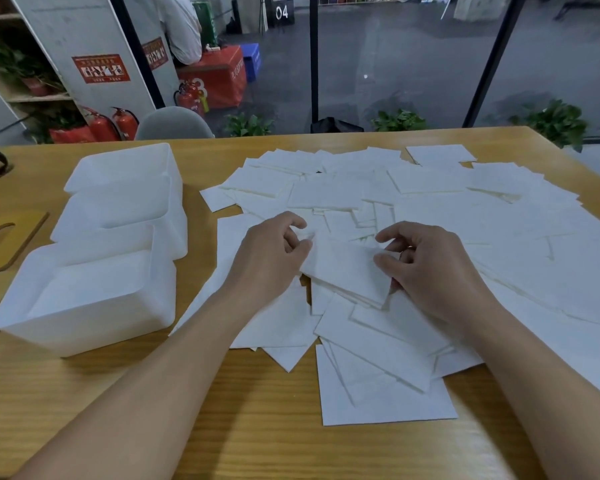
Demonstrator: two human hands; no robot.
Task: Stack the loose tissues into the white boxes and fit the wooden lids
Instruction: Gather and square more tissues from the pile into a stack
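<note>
Slanting upper-left to lower-right, tissue stack (347, 268), both hands (271, 258) (430, 271)

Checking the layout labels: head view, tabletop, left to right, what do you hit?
Slotted wooden lid → row of three open white plastic boxes → left hand → small stack of white tissues held between both hands → right hand → wide spread of loose white tissues.
</note>
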